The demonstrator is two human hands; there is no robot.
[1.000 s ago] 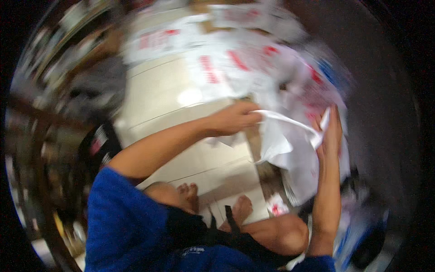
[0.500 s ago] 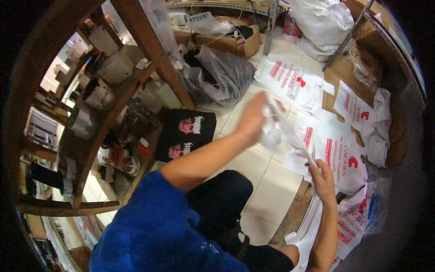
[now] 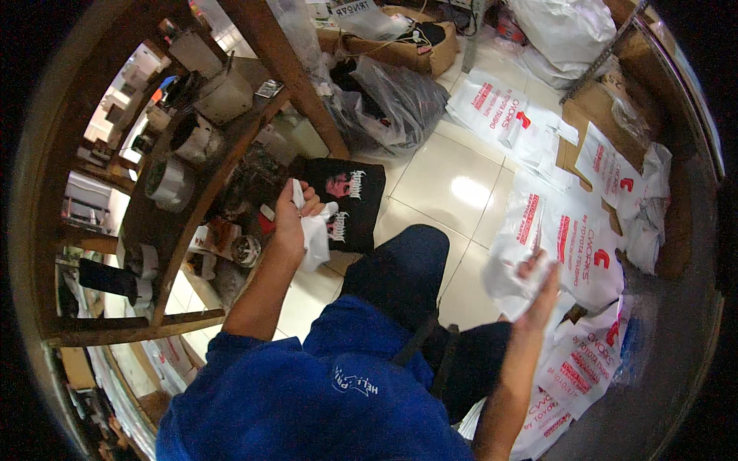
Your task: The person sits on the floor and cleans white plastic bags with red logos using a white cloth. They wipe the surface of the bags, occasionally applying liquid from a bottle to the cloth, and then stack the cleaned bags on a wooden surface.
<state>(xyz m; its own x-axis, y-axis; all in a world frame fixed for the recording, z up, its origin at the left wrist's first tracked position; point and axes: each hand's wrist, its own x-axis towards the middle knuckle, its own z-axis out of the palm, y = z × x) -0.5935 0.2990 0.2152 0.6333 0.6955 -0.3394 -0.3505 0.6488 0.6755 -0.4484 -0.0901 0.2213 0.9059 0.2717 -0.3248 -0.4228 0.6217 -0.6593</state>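
My left hand [image 3: 290, 219] is closed round a crumpled piece of white plastic [image 3: 315, 240], whose loose end hangs below the fingers. It is held above the black printed fabric [image 3: 363, 201], beside the wooden shelf. On the other side my right hand [image 3: 540, 288] is smeared by motion, its fingers curled on a thin white plastic bag [image 3: 507, 286]. That bag hangs at the edge of the flat white bags with red print [image 3: 588, 257], so where it ends and they begin is hard to tell. More white printed bags [image 3: 507, 115] lie farther off.
A wooden shelf [image 3: 254, 115] with pots and jars rises on the left. Beyond stand a grey plastic sack [image 3: 403, 107] of dark stuff and an open cardboard box [image 3: 442, 54]. A big white sack [image 3: 565, 34] sits at the far right. Pale floor tiles [image 3: 446, 177] lie between.
My hands were close together, with a white strip stretched between them. Now they are wide apart: the left has moved left with the crumpled white piece, the right is slightly nearer me.
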